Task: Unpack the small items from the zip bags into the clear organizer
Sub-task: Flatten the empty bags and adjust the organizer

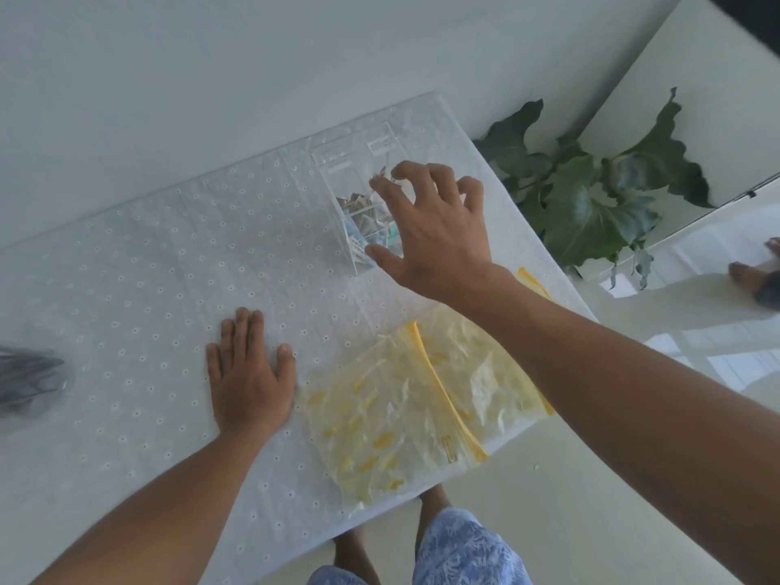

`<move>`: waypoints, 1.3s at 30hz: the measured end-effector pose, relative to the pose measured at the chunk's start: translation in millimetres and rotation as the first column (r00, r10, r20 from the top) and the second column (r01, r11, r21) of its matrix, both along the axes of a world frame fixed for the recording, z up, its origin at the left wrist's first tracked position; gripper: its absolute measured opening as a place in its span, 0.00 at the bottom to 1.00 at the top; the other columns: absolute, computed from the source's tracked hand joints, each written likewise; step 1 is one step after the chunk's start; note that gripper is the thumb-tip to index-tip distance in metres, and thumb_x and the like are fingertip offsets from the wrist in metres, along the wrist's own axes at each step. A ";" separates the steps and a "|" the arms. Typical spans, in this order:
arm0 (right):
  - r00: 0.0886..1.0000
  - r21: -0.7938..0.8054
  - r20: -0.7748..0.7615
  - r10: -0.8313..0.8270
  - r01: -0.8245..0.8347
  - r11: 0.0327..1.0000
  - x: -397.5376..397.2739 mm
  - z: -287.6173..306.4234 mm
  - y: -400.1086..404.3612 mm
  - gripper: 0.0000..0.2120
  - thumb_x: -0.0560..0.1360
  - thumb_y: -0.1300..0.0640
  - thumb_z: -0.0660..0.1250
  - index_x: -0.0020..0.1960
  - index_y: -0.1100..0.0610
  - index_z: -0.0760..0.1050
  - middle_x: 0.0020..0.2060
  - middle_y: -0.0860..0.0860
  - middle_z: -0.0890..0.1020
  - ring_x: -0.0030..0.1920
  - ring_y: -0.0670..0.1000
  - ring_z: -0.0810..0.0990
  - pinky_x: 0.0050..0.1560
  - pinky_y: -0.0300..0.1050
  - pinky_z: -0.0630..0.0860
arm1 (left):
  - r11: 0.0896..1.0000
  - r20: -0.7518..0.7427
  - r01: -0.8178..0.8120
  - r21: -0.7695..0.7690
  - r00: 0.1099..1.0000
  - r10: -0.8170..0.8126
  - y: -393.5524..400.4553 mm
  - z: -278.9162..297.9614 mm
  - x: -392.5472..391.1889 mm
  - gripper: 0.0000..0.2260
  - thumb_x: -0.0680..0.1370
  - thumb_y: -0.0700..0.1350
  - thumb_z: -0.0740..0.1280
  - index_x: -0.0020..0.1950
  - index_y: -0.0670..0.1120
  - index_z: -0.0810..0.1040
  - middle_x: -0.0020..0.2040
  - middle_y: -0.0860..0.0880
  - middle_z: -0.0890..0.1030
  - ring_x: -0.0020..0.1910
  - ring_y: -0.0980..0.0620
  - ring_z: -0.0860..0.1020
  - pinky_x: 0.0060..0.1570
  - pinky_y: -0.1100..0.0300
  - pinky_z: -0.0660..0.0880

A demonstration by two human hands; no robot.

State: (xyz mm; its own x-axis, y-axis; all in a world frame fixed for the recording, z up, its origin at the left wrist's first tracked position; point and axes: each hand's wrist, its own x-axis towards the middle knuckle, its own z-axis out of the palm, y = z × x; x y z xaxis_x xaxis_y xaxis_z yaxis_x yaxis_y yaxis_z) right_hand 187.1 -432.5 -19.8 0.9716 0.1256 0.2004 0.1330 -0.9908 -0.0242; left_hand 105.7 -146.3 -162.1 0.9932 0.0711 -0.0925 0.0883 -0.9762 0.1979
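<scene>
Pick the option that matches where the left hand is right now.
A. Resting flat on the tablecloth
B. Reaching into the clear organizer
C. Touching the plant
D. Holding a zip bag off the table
A. The left hand lies palm down with straight fingers on the white tablecloth, beside the zip bags; it is the right hand that hovers over the clear organizer.

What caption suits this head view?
Right hand hovers over the clear organizer; left hand rests flat beside zip bags.
</scene>
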 end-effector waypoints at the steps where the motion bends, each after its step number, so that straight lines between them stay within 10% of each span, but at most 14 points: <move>1: 1.000 -0.001 0.010 -0.023 0.023 1.000 -1.1 1.0 -2.1 0.35 0.72 0.33 0.66 0.74 0.45 0.65 0.69 0.51 0.69 0.68 0.57 0.68 0.63 0.57 0.64 | 1.000 -0.005 0.003 0.003 1.000 -0.003 1.0 -0.9 0.0 0.30 0.80 0.59 0.50 0.80 0.48 0.55 0.82 0.49 0.55 0.80 0.47 0.51 0.78 0.43 0.50; 18: 0.990 0.058 -0.124 -0.068 0.076 0.995 -26.0 3.2 -0.1 0.41 0.75 0.37 0.67 0.81 0.44 0.50 0.75 0.53 0.60 0.64 0.58 0.73 0.60 0.58 0.70 | 0.997 -0.189 0.033 -0.064 0.981 -0.045 7.9 9.5 9.8 0.32 0.82 0.59 0.54 0.82 0.49 0.48 0.82 0.49 0.46 0.81 0.47 0.45 0.78 0.45 0.44; 26: 0.839 0.250 -0.301 -0.454 0.528 0.811 -101.4 -20.4 -105.5 0.31 0.79 0.34 0.60 0.77 0.45 0.61 0.73 0.51 0.67 0.70 0.56 0.69 0.68 0.61 0.69 | 0.837 -0.117 -0.126 -0.533 0.990 0.075 12.0 36.5 -31.3 0.29 0.80 0.61 0.60 0.76 0.46 0.64 0.78 0.46 0.63 0.77 0.48 0.60 0.76 0.47 0.60; 32: 0.570 0.209 -0.627 -0.531 0.780 0.590 -153.2 -54.2 -145.3 0.43 0.70 0.21 0.56 0.75 0.47 0.67 0.74 0.57 0.67 0.73 0.64 0.66 0.69 0.65 0.67 | 0.945 0.011 0.078 -0.316 0.997 -0.079 -12.1 46.2 -85.0 0.37 0.70 0.73 0.58 0.71 0.51 0.69 0.73 0.49 0.69 0.71 0.45 0.67 0.67 0.41 0.65; 39: 0.594 0.244 -0.636 -0.493 0.761 0.602 -175.4 -70.3 -89.4 0.42 0.71 0.23 0.57 0.73 0.51 0.68 0.69 0.57 0.71 0.68 0.62 0.69 0.63 0.60 0.71 | 0.977 -0.060 0.187 -0.100 0.979 -0.193 -53.1 34.0 -90.3 0.38 0.67 0.76 0.62 0.65 0.49 0.73 0.66 0.47 0.72 0.59 0.41 0.73 0.54 0.47 0.74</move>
State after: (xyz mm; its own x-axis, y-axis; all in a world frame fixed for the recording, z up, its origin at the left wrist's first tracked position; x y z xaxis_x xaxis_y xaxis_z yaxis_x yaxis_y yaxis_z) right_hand 11.7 -521.9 -90.1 0.7252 -0.5294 -0.4404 -0.6809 -0.6465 -0.3441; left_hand 15.4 -199.4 -128.2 0.9787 -0.1307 -0.1581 -0.0808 -0.9540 0.2886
